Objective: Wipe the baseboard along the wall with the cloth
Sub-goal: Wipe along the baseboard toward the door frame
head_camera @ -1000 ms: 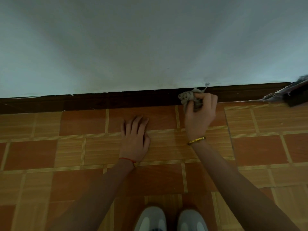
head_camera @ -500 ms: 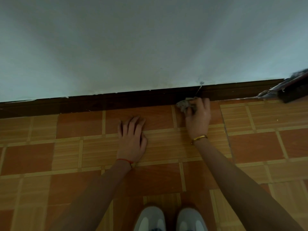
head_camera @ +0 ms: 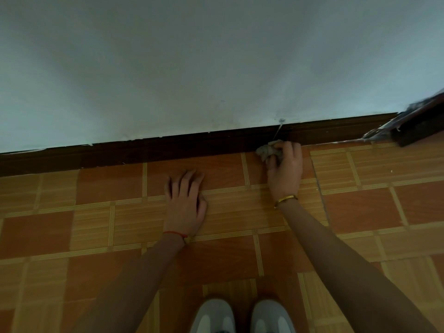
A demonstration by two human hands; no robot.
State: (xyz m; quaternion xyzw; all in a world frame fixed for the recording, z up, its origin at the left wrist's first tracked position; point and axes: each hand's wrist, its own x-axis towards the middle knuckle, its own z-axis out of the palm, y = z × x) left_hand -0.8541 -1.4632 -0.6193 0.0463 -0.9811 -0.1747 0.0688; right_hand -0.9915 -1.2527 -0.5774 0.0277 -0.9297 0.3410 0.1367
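Wall (head_camera: 216, 68) is filling most of what you're looking at, pale and bare, with the dark baseboard (head_camera: 168, 150) running along its foot and meeting the checkered tile floor (head_camera: 108, 227) you're crouching on. You're mid-wipe here: your right hand (head_camera: 284, 169) is bunching the grey cloth (head_camera: 268, 151) in a closed grip and pressing it low, right where the baseboard meets the floor. Your left hand (head_camera: 186, 205) is lying flat on the tiles with fingers spread, holding nothing, just propping you up. By my read only a bit is getting covered, since a long dark run is stretching off to your left. Next move, I'd say, is dragging the cloth sideways along the face while keeping pressure on, and shuffling that bracing hand along too. Watch the thin thread or wire (head_camera: 277, 132) hanging off a spot on the wall just above the cloth. Compared with a second back, the cloth is sitting lower now, having dropped from the baseboard's top edge to its bottom, while your left hand is staying put.
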